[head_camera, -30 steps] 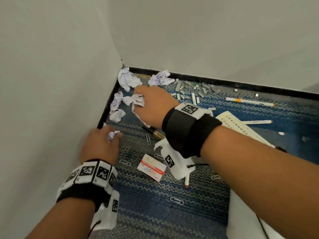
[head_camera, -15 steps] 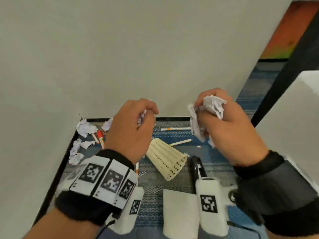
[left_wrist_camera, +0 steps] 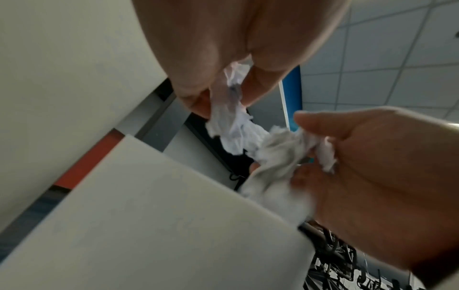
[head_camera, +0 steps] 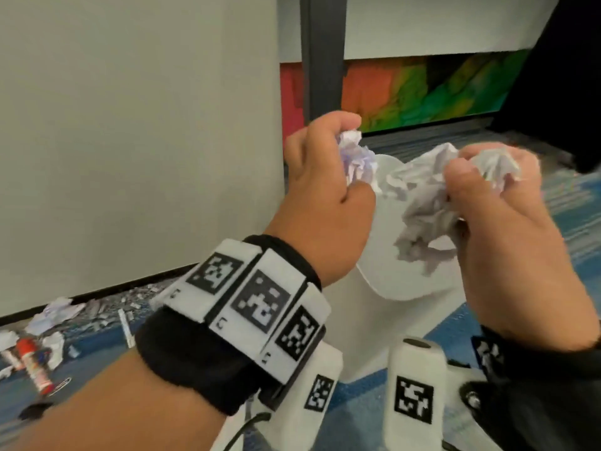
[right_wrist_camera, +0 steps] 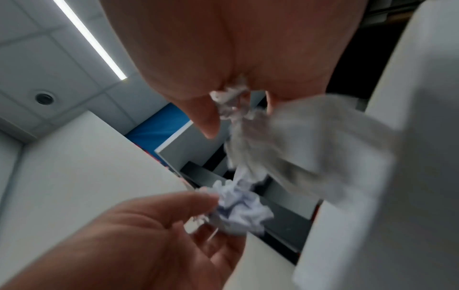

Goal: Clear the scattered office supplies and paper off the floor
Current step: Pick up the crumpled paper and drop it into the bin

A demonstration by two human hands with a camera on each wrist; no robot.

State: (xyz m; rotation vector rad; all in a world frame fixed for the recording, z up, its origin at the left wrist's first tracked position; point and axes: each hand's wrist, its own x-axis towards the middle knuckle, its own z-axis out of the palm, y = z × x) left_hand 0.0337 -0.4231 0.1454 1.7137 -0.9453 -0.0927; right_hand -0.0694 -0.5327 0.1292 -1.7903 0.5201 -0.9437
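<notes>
- The left hand pinches a small crumpled paper wad between thumb and curled fingers, held up over the open top of a white bin.
- The right hand clutches a larger crumpled paper clump, fingers curled round it; loose folds hang down below the grip, above the bin's mouth.
- Risk: the 2 hands sit close together, the papers near touching. If either lets go off-centre, a light wad could catch the rim and bounce back onto the carpet.
- Risk: the dangling folds of the larger clump may snag on the fingers, or separate and drop outside the bin.
- More paper scraps, a red-capped marker, a paper clip and what are probably loose staples lie along the wall base at lower left, so the floor is far from cleared.
- Hidden: the inside of the bin is masked by hands and paper. The right wrist view is blurred, so I cannot tell how many pieces the right hand holds.
- The wrist mounts cut off the floor nearest the person.
</notes>
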